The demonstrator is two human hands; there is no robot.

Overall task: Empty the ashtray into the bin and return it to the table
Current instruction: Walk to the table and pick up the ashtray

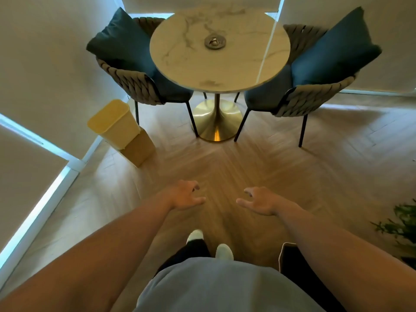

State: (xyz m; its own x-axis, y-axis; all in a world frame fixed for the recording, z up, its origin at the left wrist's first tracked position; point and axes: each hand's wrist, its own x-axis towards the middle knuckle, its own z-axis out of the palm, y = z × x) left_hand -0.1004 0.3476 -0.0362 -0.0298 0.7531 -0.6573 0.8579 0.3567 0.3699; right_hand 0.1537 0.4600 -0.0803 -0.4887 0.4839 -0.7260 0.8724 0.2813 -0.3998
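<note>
Both grips empty, left hand and right hand loosely spread, well short of ashtray mid-table; carrying it tilted to bin may spill ash.

The bench stands ahead, with the ashtray on it near its middle. One chair sits at its left and another at its right, each with a cushion on the seat. The bin stands on the floor left of the left chair, beside the wall. Both hands, left and right, hang over the floor well before the bench. A plant lies at far right.
</note>
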